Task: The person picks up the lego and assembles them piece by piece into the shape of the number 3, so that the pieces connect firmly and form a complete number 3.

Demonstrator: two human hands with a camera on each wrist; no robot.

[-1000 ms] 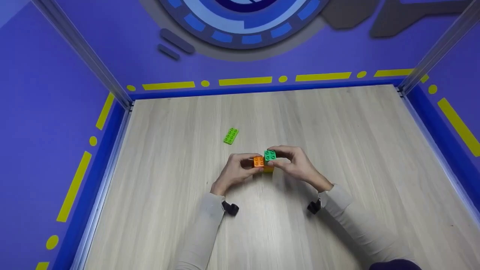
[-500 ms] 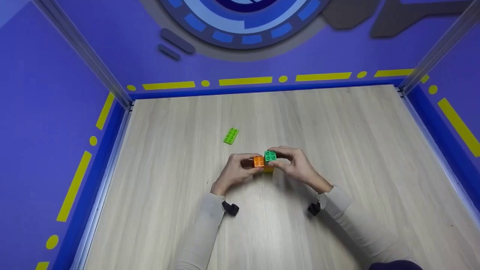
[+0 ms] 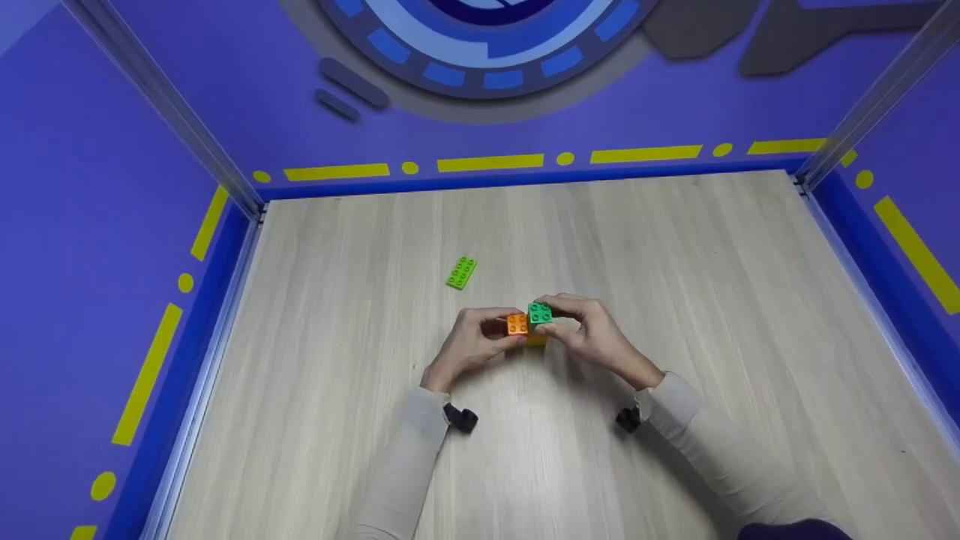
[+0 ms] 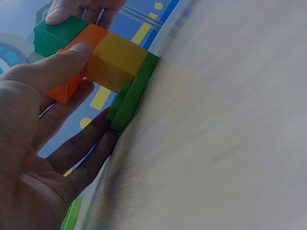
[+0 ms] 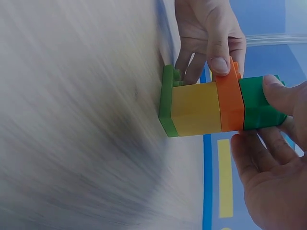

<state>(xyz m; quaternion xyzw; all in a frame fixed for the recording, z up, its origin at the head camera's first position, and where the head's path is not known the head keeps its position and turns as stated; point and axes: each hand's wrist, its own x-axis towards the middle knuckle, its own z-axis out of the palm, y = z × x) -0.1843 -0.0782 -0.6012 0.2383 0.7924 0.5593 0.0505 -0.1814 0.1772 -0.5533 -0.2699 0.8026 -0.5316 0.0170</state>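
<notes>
A small tower of toy building bricks stands on the table, seen side-on in both wrist views. Its base is a green plate (image 5: pixel 166 103) with a few studs uncovered. On that sits a yellow brick (image 5: pixel 196 109), then an orange brick (image 3: pixel 517 324) jutting out to the left. A darker green brick (image 3: pixel 540 313) tops the tower, right against the orange one. My left hand (image 3: pixel 472 341) pinches the orange brick's overhanging end between thumb and fingers, its lower fingers beside the base plate. My right hand (image 3: pixel 596 330) grips the green top brick between thumb and fingers.
A loose lime-green plate (image 3: pixel 461 273) with studs up lies beyond my left hand. The light wooden table (image 3: pixel 337 300) is bounded by blue panels (image 3: pixel 525 120) at the back and both sides, with metal posts in the corners.
</notes>
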